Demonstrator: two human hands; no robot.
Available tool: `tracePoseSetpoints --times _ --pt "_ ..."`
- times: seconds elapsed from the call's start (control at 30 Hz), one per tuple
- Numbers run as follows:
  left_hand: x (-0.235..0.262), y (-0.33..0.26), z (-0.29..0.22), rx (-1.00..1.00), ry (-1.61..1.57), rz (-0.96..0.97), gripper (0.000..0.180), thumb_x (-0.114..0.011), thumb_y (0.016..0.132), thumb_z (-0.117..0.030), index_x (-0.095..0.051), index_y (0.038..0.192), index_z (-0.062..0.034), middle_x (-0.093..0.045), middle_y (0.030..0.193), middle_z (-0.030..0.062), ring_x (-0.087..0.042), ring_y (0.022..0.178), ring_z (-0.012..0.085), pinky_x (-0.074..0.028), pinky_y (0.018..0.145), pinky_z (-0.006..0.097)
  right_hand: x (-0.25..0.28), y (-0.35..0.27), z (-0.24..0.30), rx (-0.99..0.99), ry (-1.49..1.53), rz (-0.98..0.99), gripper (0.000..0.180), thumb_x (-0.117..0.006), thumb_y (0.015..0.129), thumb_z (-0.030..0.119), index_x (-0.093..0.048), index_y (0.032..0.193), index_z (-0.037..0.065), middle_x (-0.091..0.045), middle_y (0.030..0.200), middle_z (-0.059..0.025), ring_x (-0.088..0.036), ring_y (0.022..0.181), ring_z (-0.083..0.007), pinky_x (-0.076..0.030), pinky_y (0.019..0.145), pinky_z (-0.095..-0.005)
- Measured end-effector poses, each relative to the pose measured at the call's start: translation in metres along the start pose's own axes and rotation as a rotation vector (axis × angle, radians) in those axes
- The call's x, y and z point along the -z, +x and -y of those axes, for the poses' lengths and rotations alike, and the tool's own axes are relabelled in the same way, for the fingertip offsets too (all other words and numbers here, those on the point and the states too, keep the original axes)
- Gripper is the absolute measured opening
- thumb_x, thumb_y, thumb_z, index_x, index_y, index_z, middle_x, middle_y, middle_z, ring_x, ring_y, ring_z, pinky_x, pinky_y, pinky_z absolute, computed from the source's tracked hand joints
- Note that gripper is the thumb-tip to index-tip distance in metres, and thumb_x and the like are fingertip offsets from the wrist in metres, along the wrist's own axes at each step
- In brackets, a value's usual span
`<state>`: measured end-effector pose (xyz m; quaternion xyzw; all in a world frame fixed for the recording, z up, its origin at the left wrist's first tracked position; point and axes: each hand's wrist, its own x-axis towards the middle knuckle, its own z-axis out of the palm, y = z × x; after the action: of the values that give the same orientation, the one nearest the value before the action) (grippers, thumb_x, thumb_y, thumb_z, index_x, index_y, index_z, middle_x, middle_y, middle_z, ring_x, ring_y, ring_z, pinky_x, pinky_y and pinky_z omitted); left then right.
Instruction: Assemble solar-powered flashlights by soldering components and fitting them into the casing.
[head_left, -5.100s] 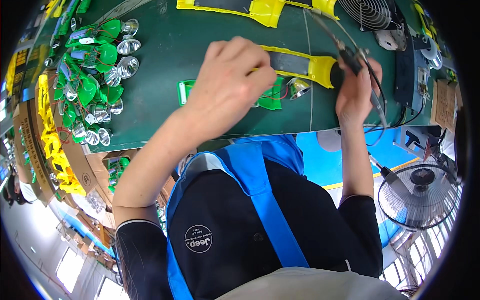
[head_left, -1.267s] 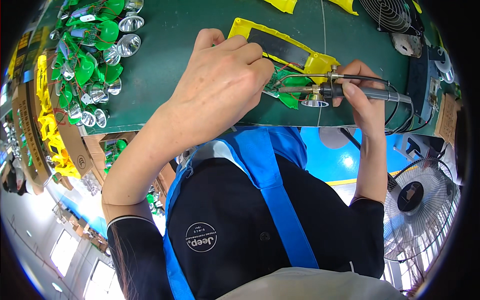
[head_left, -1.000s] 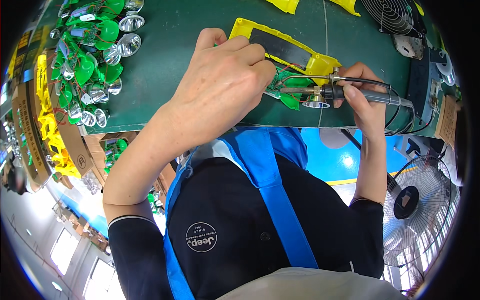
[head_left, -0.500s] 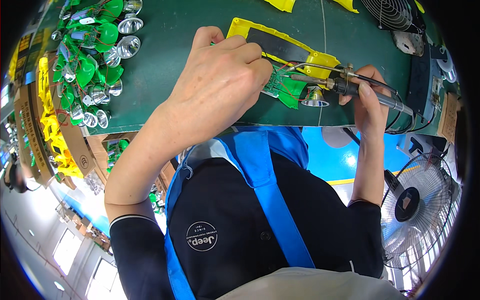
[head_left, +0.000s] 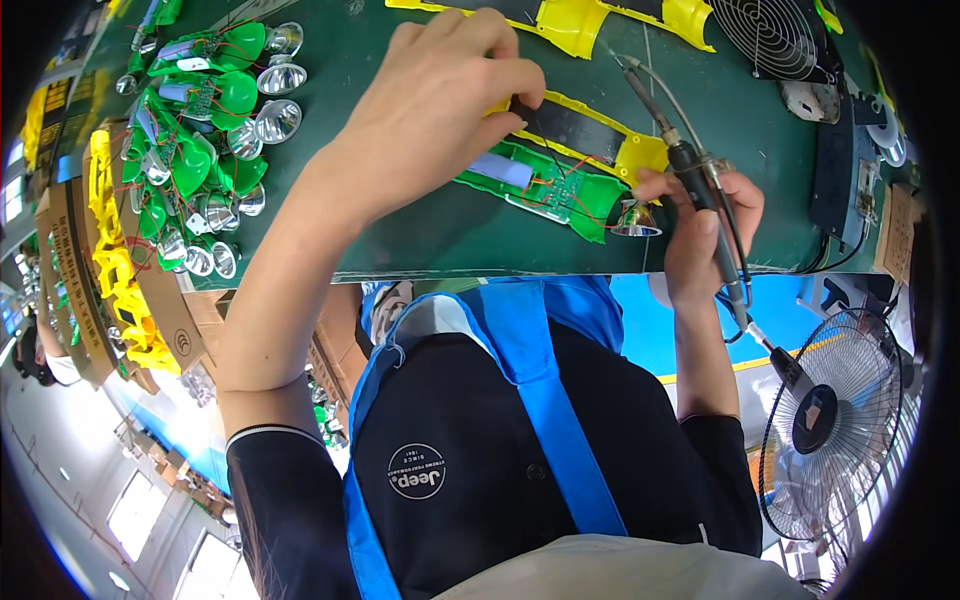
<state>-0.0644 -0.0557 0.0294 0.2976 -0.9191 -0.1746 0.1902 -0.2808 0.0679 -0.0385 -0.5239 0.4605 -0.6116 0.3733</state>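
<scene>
My right hand (head_left: pixel 700 225) is closed round a soldering iron (head_left: pixel 690 165), whose metal tip points up and away to the left. A thin curved metal tube runs along the iron. Its fingertips are beside a small silver reflector cup (head_left: pixel 637 222). My left hand (head_left: pixel 440 110) pinches a small black part (head_left: pixel 521 112) with a dark wire, over a yellow half-shell (head_left: pixel 640 155) with a dark inner face. Just nearer lies a green half-shell (head_left: pixel 600 205) holding a blue cylindrical battery (head_left: pixel 502 170), a green circuit board (head_left: pixel 562 192) and red wires leading to the reflector.
Several green shells with boards and reflectors (head_left: pixel 278 120) crowd the green table's left side. Other yellow shells (head_left: pixel 570 25) lie along the far edge. A round fan grille (head_left: pixel 765 35) and a dark device (head_left: pixel 845 200) stand right; a floor fan (head_left: pixel 830 420) is below.
My right hand has swung the iron's tip up and away from the board, its fingers now near the reflector. My left hand has shifted away, uncovering the battery and green shell.
</scene>
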Motion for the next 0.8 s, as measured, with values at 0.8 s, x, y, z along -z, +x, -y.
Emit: tracePoseSetpoints --times 0.8 --pt "-0.003 0.002 0.045 -0.006 -0.177 0.208 0.010 -0.059 0.076 -0.002 -0.054 0.085 -0.0009 -0.056 0.081 0.0078 -0.056 0.074 0.0224 -0.045 0.068 0.031 0.001 0.000 -0.003 0.087 -0.017 -0.137 0.049 -0.050 0.089 0.042 -0.029 0.112 0.004 -0.053 0.098 -0.0190 -0.062 0.072 -0.0291 -0.050 0.076 -0.0454"
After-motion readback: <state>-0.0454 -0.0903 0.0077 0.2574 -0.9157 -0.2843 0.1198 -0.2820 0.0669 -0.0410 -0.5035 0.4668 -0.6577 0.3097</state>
